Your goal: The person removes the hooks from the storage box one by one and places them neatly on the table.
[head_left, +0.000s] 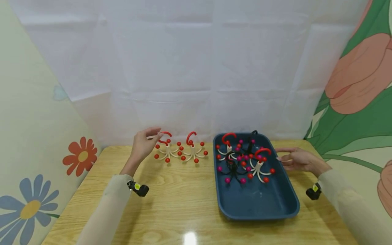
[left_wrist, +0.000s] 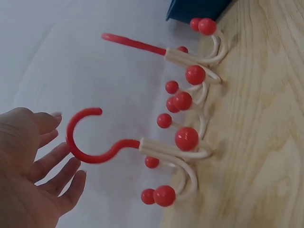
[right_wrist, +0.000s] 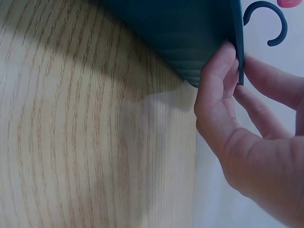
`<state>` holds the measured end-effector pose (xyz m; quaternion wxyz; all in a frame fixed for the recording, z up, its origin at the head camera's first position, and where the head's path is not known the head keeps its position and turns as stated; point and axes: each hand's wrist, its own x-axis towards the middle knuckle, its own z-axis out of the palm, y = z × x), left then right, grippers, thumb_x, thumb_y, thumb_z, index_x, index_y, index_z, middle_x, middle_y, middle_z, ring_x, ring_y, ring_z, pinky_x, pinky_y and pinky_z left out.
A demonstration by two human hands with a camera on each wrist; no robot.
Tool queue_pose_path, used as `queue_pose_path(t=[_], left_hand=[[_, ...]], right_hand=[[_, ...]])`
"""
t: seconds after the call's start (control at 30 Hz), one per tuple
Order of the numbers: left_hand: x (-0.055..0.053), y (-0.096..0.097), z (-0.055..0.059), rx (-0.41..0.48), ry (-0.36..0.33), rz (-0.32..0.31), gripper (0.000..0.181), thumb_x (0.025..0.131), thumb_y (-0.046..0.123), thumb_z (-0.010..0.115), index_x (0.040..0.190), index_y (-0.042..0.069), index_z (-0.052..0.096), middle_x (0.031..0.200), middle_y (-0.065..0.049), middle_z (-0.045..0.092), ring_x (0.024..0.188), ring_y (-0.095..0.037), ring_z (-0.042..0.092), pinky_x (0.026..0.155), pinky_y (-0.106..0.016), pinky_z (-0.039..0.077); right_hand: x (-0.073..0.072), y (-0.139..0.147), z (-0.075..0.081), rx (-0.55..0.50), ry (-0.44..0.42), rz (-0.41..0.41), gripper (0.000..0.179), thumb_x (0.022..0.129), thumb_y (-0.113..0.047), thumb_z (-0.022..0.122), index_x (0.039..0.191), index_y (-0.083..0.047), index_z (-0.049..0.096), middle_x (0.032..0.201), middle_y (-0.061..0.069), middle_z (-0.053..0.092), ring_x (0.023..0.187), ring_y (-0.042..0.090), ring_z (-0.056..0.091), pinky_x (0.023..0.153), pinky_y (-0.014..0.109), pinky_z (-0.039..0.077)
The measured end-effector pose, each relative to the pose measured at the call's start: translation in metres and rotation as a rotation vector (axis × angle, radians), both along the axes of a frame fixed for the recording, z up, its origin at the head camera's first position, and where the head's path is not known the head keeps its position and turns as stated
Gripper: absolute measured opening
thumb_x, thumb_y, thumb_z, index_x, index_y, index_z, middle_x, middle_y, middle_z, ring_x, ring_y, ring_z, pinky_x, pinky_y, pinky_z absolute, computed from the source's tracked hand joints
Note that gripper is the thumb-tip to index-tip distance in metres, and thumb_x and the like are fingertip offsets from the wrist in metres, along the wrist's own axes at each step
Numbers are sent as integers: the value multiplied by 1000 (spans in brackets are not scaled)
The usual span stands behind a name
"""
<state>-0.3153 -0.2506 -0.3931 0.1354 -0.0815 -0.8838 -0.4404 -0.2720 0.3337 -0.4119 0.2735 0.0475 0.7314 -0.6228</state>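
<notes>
My left hand (head_left: 145, 144) reaches at the red hook of a white multi-arm hanger (head_left: 167, 151) with red ball tips, which stands on the table. In the left wrist view its fingers (left_wrist: 57, 166) are spread loosely beside the red hook (left_wrist: 85, 159), not closed round it. A second white hanger (head_left: 193, 152) of the same kind stands just to the right. My right hand (head_left: 301, 160) pinches the right rim of a dark blue tray (head_left: 257, 207); in the right wrist view, fingers lie on both sides of the rim (right_wrist: 240, 57).
Inside the tray are two white hangers with red balls, one of them a white hanger (head_left: 259, 166) at the right, and two black hangers with magenta balls, one being a black hanger (head_left: 234, 168) in front. A white sheet (head_left: 171, 68) hangs behind the wooden table (head_left: 171, 204).
</notes>
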Motion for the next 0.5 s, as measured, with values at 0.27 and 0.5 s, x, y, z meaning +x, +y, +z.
queue_pose_path(t=[0.27, 0.5], left_hand=[[12, 19, 16, 39, 35, 43, 38, 105, 29, 67, 135, 6, 70, 140, -20, 68, 127, -43, 66, 98, -56, 58], [23, 48, 33, 32, 239, -6, 25, 100, 16, 73, 119, 0, 77, 123, -21, 75, 120, -39, 68, 102, -56, 56]], right_hand=[[1, -2, 1, -8, -12, -18, 72, 106, -1, 54, 168, -2, 17, 108, -5, 73, 96, 12, 74, 86, 32, 63], [1, -2, 1, -8, -13, -23, 72, 105, 0, 53, 168, -2, 18, 109, -4, 73, 96, 12, 74, 86, 32, 63]])
